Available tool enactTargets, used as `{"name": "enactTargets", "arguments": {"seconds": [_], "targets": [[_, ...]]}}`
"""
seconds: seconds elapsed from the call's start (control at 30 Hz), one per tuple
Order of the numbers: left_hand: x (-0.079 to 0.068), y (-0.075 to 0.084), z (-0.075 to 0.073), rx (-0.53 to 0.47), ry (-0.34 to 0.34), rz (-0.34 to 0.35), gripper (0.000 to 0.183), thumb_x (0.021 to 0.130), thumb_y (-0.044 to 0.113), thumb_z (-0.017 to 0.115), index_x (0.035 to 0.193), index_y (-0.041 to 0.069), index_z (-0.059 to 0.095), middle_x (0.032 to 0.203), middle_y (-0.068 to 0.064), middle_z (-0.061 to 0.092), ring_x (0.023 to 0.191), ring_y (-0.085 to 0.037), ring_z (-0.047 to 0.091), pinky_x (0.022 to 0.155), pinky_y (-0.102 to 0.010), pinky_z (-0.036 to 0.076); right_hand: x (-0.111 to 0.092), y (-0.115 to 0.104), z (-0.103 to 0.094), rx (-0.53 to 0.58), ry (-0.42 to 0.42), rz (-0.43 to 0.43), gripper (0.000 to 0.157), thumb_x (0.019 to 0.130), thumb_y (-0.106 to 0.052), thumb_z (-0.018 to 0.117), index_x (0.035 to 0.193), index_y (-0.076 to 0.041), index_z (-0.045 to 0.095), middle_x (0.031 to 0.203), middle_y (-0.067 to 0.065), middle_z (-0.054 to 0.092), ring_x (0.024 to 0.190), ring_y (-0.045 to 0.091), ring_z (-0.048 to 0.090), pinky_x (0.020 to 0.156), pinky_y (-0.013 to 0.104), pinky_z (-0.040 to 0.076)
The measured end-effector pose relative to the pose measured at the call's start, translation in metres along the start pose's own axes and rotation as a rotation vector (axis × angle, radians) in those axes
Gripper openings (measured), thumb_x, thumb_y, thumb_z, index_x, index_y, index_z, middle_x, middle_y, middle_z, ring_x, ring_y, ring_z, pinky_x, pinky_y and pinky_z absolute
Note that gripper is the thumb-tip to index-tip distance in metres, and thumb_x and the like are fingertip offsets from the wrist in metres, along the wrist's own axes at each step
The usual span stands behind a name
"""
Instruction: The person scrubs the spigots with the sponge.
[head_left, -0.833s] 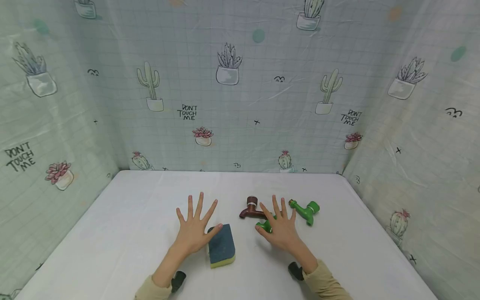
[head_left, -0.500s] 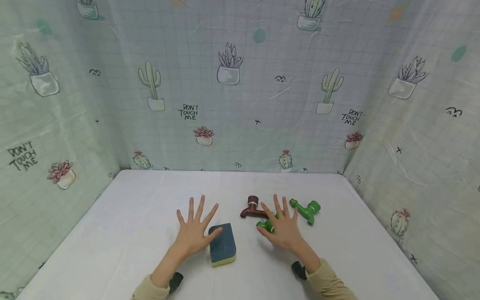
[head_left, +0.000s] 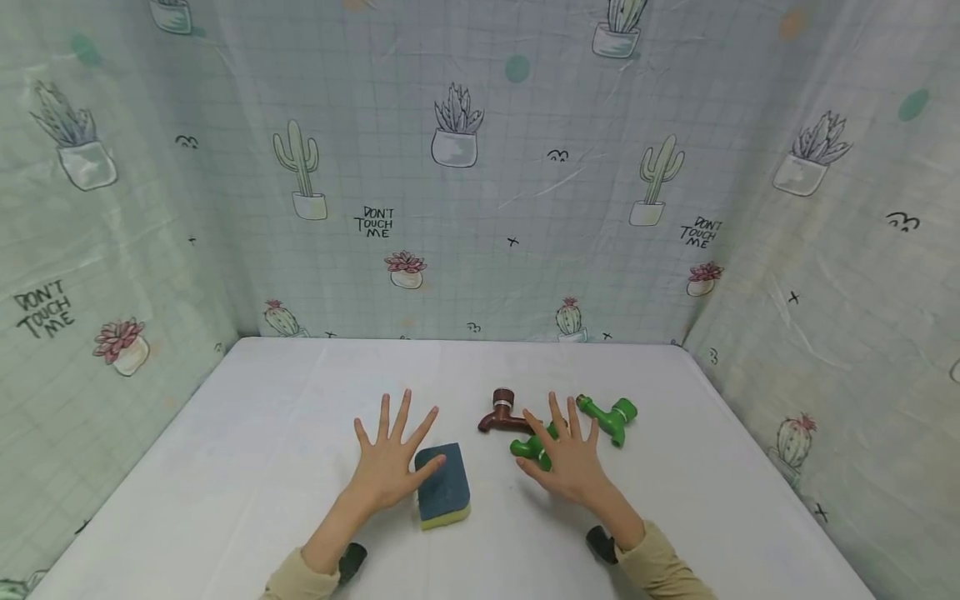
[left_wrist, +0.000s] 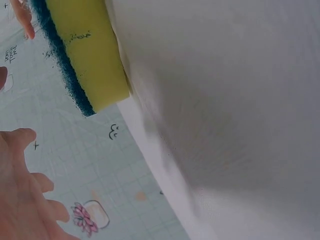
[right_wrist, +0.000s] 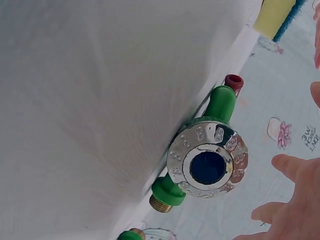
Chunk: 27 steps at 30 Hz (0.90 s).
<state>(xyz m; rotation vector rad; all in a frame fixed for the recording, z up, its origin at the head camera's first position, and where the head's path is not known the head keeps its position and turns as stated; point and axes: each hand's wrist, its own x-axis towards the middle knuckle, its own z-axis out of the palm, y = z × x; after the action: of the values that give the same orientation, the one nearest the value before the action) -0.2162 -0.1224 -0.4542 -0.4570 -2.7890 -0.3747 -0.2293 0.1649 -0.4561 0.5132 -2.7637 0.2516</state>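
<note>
My left hand point(head_left: 384, 473) is spread flat with fingers apart, its thumb overlapping a sponge point(head_left: 444, 490) in the head view. The sponge has a dark blue scouring face up and a yellow body point(left_wrist: 92, 50) below. Also spread, my right hand point(head_left: 573, 468) hovers over a green tap point(head_left: 525, 450), partly hiding it. Seen from the right wrist, this tap has a ribbed chrome ring point(right_wrist: 180, 172) around a dark round centre. A brown tap point(head_left: 501, 419) lies just beyond, partly behind the right fingers. Neither hand holds anything.
Another green tap point(head_left: 613, 421) lies to the right of the right hand. All of it rests on a white-covered table point(head_left: 300, 408). Cactus-print curtains point(head_left: 480, 208) enclose the back and both sides. A dark device point(head_left: 602, 543) shows under the right wrist.
The right hand has drifted slightly to the right, showing a little more of the green tap beneath it. Both hands stay spread, and the sponge and taps lie where they were.
</note>
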Motion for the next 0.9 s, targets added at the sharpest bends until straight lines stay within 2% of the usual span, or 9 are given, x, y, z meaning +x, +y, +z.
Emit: {"name": "enactTargets", "arguments": {"seconds": [0.27,0.57,0.9], "targets": [[-0.002,0.001,-0.003,0.0,-0.021,-0.011,0.071,0.081,0.062,0.046,0.141,0.034,0.02,0.151,-0.011,0.003,0.136,-0.04,-0.007,0.094,-0.076,-0.003,-0.001,0.002,-0.001,0.003,-0.006,-0.019,0.068,0.079,-0.057,0.052,0.138,-0.03,0.031,0.15,0.013,0.013,0.135,0.042,0.009,0.096,0.073,0.012],[-0.005,-0.004,-0.007,0.026,-0.005,0.013,0.071,0.08,0.063,0.045,0.141,0.033,0.022,0.151,-0.01,0.004,0.136,-0.04,-0.006,0.093,-0.076,0.0,0.001,0.006,-0.006,-0.013,-0.041,-0.041,0.07,0.078,-0.057,0.053,0.138,-0.03,0.03,0.15,0.013,0.011,0.136,0.04,0.005,0.096,0.073,0.011],[-0.015,-0.011,-0.01,0.044,0.052,0.069,0.069,0.08,0.062,0.048,0.139,0.032,0.028,0.15,-0.012,0.012,0.137,-0.039,-0.004,0.092,-0.078,0.003,0.001,0.016,-0.008,-0.049,-0.01,-0.145,0.068,0.078,-0.058,0.053,0.136,-0.026,0.037,0.147,0.014,0.021,0.134,0.041,0.014,0.095,0.073,0.015]]}}
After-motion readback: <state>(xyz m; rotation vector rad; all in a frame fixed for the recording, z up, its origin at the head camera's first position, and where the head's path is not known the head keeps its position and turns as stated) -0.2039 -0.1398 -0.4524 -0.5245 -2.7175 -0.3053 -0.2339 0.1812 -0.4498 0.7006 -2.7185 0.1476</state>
